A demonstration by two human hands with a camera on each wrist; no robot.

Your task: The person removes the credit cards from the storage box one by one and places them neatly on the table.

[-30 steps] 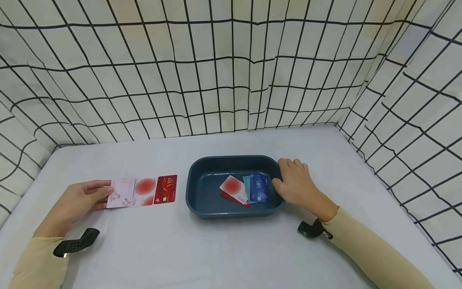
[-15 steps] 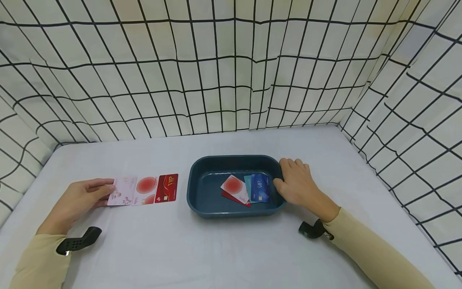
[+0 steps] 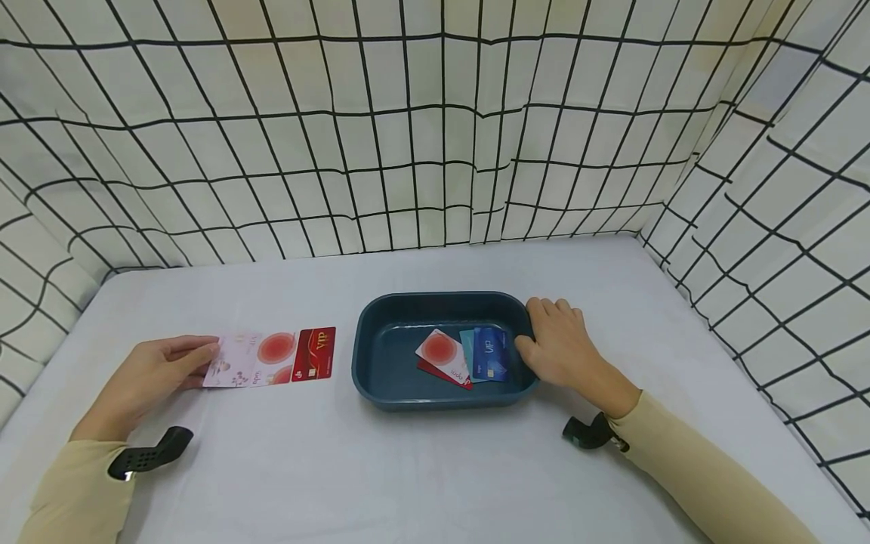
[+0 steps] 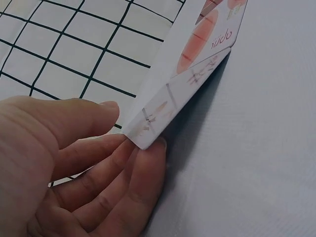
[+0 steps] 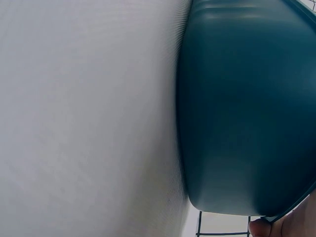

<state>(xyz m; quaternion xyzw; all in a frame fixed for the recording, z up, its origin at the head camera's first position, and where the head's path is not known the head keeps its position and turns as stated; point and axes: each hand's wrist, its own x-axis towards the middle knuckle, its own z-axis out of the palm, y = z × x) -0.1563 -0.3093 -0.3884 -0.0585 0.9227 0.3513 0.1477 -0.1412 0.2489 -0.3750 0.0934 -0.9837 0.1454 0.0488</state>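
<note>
At the left of the head view, my left hand [image 3: 149, 381] holds the left edge of a pale pink card [image 3: 229, 360]. In the left wrist view the fingers [image 4: 150, 163] curl under that raised edge, with the thumb above it. Against it lies a white card with red circles [image 3: 275, 350], then a red VIP card [image 3: 315, 353], in a row. My right hand [image 3: 560, 344] grips the right rim of a dark teal tray [image 3: 387, 400]. Inside the tray are a blue VIP card [image 3: 489, 353], a light blue card partly under it, and a white card with a red circle [image 3: 438, 350] over a red one.
A white cloth covers the table [image 3: 340, 468]. White walls with a black grid [image 3: 421, 136] rise behind it and at both sides. Each wrist wears a black camera mount [image 3: 151, 452]. The tray's outer wall [image 5: 237, 123] fills much of the right wrist view.
My left hand has shifted slightly right with the pink card, whose seam with the middle card shows less. The right hand and tray stay together; the head view has shifted a little.
</note>
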